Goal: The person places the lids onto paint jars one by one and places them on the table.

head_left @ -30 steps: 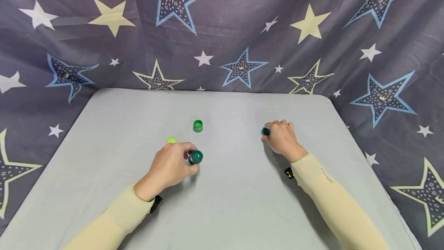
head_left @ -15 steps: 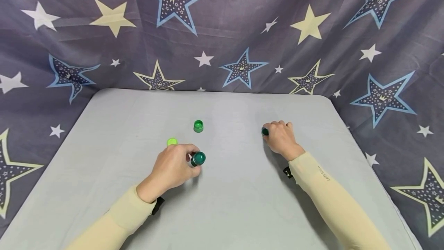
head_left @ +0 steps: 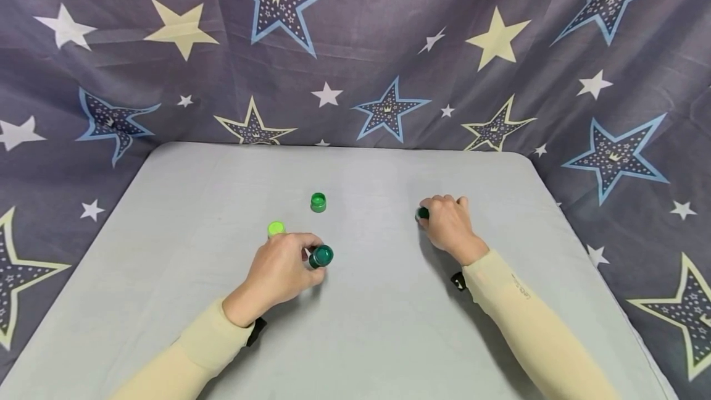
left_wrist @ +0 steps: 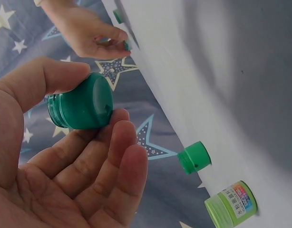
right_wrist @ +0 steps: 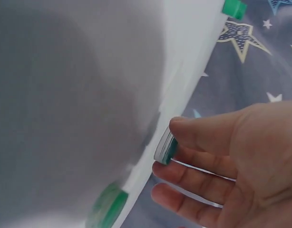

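My left hand (head_left: 280, 269) grips a dark green paint jar (left_wrist: 91, 102) between thumb and fingers, tilted above the table. Its smooth round end faces up in the head view. On the right side, my right hand (head_left: 451, 224) pinches a small dark green jar (right_wrist: 166, 147) with a clear ribbed rim; fingers hide most of it. A bright green jar (head_left: 318, 203) stands on the table between the hands, farther back. Just behind the left hand is a light green jar (left_wrist: 234, 204) with a printed label, partly covered in the head view.
A blurred green item (right_wrist: 108, 206) sits on the table near the right hand, hidden in the head view. The pale grey table (head_left: 378, 326) meets a dark curtain (head_left: 355, 48) with stars along its back edge.
My left hand has shifted slightly right with its jar, uncovering more of the light green jar. My right hand and its jar have moved a little nearer and left.
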`<state>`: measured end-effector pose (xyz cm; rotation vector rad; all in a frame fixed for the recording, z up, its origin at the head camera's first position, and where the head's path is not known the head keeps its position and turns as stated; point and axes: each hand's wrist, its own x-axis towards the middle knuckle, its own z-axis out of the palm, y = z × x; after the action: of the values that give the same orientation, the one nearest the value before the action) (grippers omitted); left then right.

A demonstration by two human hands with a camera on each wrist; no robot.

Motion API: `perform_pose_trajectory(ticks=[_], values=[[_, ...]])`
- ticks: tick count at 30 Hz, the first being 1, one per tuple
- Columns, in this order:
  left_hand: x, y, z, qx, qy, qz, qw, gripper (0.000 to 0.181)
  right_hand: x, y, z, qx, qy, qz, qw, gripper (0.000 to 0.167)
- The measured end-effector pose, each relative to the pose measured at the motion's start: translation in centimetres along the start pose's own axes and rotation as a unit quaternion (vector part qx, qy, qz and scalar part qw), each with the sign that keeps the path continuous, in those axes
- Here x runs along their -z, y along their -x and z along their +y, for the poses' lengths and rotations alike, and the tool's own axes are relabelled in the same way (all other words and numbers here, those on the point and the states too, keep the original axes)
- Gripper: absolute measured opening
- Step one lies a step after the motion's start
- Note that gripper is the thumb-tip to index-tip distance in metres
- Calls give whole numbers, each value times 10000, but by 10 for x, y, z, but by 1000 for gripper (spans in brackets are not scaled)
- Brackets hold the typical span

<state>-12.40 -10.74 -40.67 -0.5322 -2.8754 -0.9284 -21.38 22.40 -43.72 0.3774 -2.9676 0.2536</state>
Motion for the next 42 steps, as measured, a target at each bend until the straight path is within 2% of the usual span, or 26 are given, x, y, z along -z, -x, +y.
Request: perform_pose_trajectory(ticks=[3, 12, 19, 35, 42], values=[[-1, 0, 1, -4, 10, 17, 10000, 26, 2, 5, -5, 110, -133, 180, 9997, 6], [-3, 0, 1, -7, 32, 59, 10000, 25, 5, 19, -17, 364, -426, 515, 9971, 23], [-4, 1, 2, -4, 33, 52, 10000, 25, 7, 30, -30, 404, -551, 430, 9967, 32], [-6, 1, 5, 21, -28, -7, 10000, 25, 14, 50, -53, 575, -947, 380, 9931, 33], [-7, 1, 6, -28, 7, 29, 10000, 24, 17, 55, -60, 764, -1142, 430, 9896, 32]])
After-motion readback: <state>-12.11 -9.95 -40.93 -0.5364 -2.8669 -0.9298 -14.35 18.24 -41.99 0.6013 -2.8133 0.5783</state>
